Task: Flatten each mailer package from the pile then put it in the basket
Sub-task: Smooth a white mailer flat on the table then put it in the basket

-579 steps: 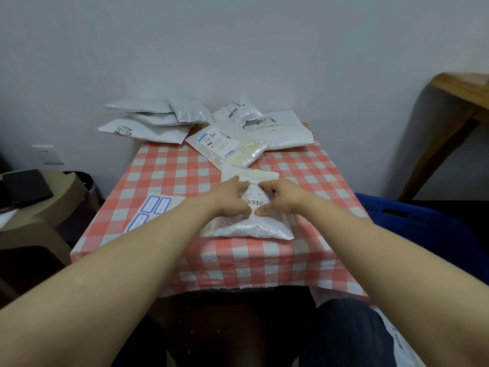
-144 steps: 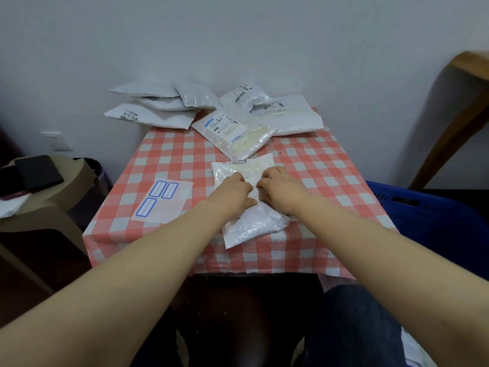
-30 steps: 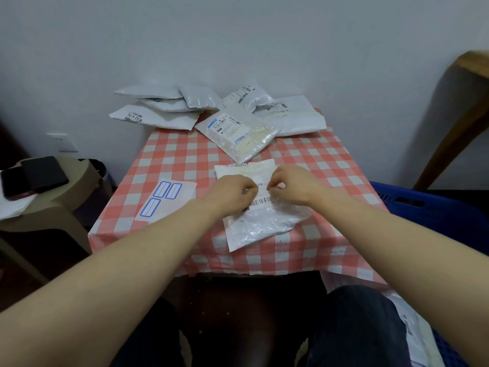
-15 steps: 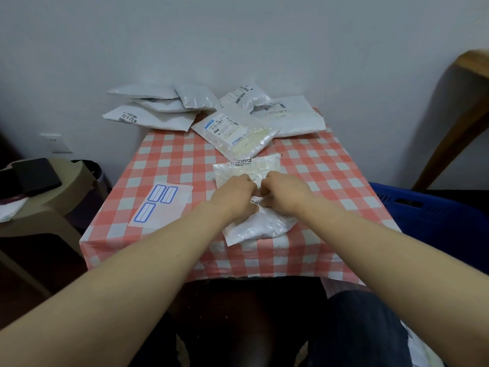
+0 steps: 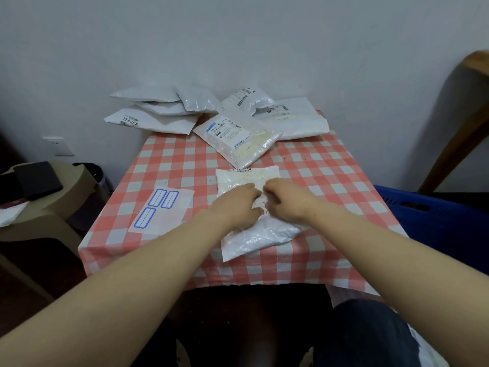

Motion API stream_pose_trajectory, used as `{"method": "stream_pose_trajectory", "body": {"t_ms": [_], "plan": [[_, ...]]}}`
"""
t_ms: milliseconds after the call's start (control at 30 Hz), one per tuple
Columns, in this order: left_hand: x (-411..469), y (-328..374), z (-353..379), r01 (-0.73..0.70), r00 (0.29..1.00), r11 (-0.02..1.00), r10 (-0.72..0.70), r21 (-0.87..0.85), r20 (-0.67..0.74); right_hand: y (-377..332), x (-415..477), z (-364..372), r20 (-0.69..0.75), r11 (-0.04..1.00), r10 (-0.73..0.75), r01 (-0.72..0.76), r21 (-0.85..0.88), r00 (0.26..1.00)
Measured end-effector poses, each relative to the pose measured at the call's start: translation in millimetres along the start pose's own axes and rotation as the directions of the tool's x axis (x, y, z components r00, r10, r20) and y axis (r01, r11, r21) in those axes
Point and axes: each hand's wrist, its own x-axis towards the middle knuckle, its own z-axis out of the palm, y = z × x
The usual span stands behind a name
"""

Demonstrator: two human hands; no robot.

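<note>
Both hands are down on the white mailer (image 5: 260, 235), which lies flat on the checked table (image 5: 172, 165) right in front of the person. The left hand (image 5: 238, 205) and right hand (image 5: 288, 200) sit side by side on its middle, fingertips almost meeting. The fingers are bent down onto the plastic, but it is too blurred to tell whether they pinch it or only press. The mailer's far edge shows just beyond the fingertips. Its near, crinkled end spreads out under the wrists, tilted towards the left forearm.

Straight beyond the hands, close to the mailer's far edge, lies a clear labelled mailer (image 5: 238, 136) with pale contents, set at an angle. Past that, at the far end of the table against the wall, the pile of mailers (image 5: 158, 112) waits, some overhanging the far-left corner.

Out to the left of the left hand, flat on the cloth, is a label sheet (image 5: 161, 210) with three blue frames. Well beyond it, off the table, stands a beige stool (image 5: 66, 197) with a dark flat object (image 5: 37, 178) on it.

Off to the right of the right hand, lower than the tabletop, sits the blue basket (image 5: 428, 218).
</note>
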Motion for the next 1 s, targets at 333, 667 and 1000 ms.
{"method": "stream_pose_trajectory", "body": {"t_ms": [333, 667, 1000], "plan": [[10, 0, -11, 0.038, 0.998, 0.996, -0.032, 0.086, -0.063, 4, 17, -14, 0.06, 0.997, 0.051, -0.046, -0.068, 0.997], [0, 12, -9, 0.055, 0.968, 0.994, -0.03, 0.095, -0.25, -4, 1, -12, -0.155, 0.982, 0.004, -0.033, -0.185, 0.988], [-19, 3, -10, -0.067, 0.998, 0.996, 0.067, 0.059, 0.005, -2, -10, -17, 0.067, 0.997, 0.019, -0.014, -0.076, 0.998]]}}
